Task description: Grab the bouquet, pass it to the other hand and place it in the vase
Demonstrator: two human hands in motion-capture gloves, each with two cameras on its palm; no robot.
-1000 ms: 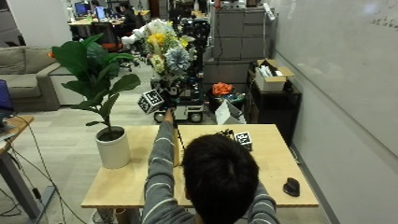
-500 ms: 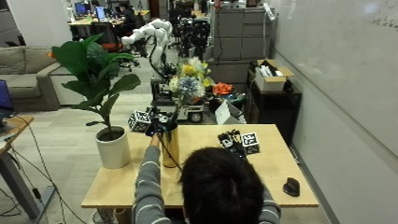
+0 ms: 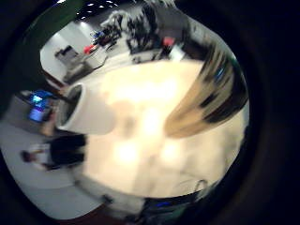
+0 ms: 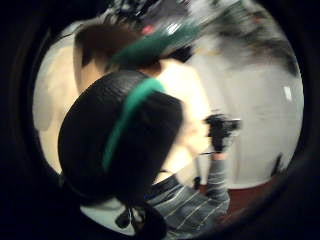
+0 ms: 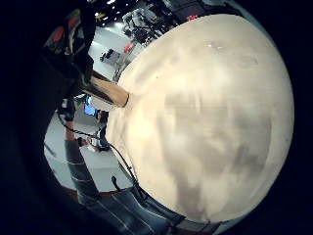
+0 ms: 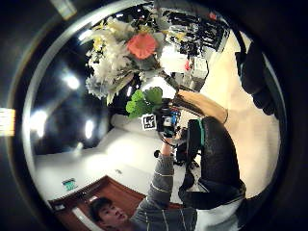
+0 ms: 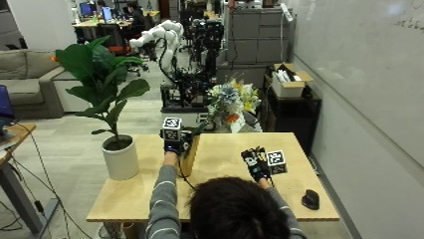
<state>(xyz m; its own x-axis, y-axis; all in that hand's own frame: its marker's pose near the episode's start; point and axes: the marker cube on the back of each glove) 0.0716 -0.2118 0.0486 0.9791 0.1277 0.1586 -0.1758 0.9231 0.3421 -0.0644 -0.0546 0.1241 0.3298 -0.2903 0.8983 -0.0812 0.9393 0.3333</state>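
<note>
Outside view: the left hand (image 7: 173, 144) grips the bouquet (image 7: 230, 102) by its stem, flowers tilted out past the desk's (image 7: 225, 164) far edge, over the tall wooden vase (image 7: 189, 154). The right hand (image 7: 255, 164) rests flat on the desk, fingers spread, holding nothing.

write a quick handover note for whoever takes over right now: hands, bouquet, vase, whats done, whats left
Left hand: grips the bouquet by its stems, lifted off the table, blooms tilted toward the far right.
Right hand: open, flat and low over the table, holding nothing.
Vase: tan, upright on the table, right beside the left hand.
Done: pickup.
Left: pass the bouquet to the right hand, then put its stems into the vase.
</note>
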